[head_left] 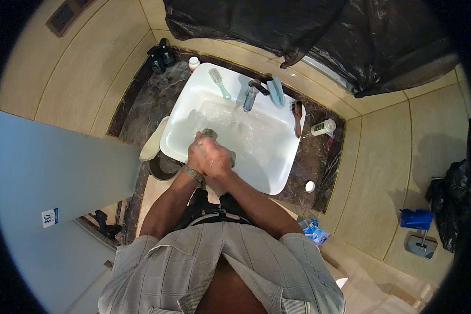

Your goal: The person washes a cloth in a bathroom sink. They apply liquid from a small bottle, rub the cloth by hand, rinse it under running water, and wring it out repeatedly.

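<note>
Over the near left part of the white sink (282, 170), both my hands are pressed together round a grey-green bundle (209, 133) that looks like wet cloth. Its ends poke out past my fingers; the rest is hidden. My left hand (194, 157), with a metal-band watch (192, 173) at the wrist, is closed on it from the left. My right hand (217, 159) lies across the left one and grips the same bundle. Cloudy, foamy water (240, 128) stands in the basin below. Behind it rises the tap (250, 98).
A pale green brush (219, 82), a light blue curved object (276, 92) and a wooden brush (298, 119) rest along the sink's rim. A white container (323, 127) and white lid (310, 186) are right; a cream elongated object (155, 139) and dark pot (163, 167) are left.
</note>
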Tool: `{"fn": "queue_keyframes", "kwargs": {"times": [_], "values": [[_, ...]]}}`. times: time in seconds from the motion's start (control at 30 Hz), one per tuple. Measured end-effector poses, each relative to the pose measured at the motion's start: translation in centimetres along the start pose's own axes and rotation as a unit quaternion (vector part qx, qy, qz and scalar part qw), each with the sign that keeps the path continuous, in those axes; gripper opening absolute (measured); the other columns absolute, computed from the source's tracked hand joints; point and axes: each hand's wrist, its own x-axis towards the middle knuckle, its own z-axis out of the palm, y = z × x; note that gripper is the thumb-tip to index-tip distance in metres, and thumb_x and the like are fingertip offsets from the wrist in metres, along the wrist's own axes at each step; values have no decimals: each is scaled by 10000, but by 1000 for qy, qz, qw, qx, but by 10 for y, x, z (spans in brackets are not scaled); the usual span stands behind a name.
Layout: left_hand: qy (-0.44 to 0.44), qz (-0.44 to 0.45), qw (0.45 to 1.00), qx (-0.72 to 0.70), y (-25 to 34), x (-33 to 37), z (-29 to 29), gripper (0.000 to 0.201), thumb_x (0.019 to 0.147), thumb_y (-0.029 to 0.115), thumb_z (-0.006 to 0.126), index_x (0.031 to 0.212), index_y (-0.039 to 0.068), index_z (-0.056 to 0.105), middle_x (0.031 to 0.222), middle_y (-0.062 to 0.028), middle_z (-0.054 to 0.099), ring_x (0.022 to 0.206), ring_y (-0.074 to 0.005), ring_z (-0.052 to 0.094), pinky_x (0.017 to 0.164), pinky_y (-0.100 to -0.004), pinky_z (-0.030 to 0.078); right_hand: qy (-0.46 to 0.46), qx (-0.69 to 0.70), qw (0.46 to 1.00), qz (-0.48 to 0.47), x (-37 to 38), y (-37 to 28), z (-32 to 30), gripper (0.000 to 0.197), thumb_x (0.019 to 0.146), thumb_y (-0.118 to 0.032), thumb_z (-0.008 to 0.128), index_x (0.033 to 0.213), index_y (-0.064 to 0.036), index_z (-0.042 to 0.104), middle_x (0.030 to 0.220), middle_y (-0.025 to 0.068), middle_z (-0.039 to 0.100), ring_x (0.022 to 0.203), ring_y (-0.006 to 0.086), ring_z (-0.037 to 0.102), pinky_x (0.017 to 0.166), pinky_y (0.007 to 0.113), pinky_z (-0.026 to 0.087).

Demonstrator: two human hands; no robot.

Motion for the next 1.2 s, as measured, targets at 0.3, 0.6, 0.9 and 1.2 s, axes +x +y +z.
{"fn": "queue_keyframes", "kwargs": {"times": [0.3, 0.6, 0.9, 1.2], "values": [[264, -153, 940, 154, 17, 8, 88, 457, 1078, 398, 541, 1300, 6, 618, 1239, -120, 700, 1095, -248, 699, 916, -415, 590, -40, 35, 982, 179, 22, 97, -64, 423, 949, -399, 690, 1178, -49, 625, 1114, 201, 716, 1054, 387, 687, 907, 448, 546], [283, -193, 922, 179, 33, 1, 101, 483, 1052, 423, 590, 1310, 16, 611, 1276, -136, 689, 1102, -258, 698, 931, -421, 591, -229, 272, 879, 319, 18, 87, -98, 713, 865, -377, 839, 1407, -3, 567, 1243, 135, 675, 1041, 205, 670, 914, 338, 548], [324, -34, 901, 287, 13, -42, 98, 569, 1053, 492, 552, 1337, 1, 602, 1252, -129, 685, 1090, -247, 689, 910, -371, 557, -64, 629, 734, 247, 47, 37, -75, 395, 964, -165, 728, 1300, -61, 547, 1150, 73, 671, 972, 194, 675, 886, 379, 577], [194, -86, 977, -4, 27, -32, 116, 908, 970, 754, 474, 1589, 108, 319, 1474, -129, 527, 1347, -309, 536, 1120, -503, 459, -127, 309, 919, 210, 28, -42, -60, 306, 940, -257, 734, 1171, -67, 667, 1070, 93, 720, 978, 207, 691, 836, 352, 563]]}}
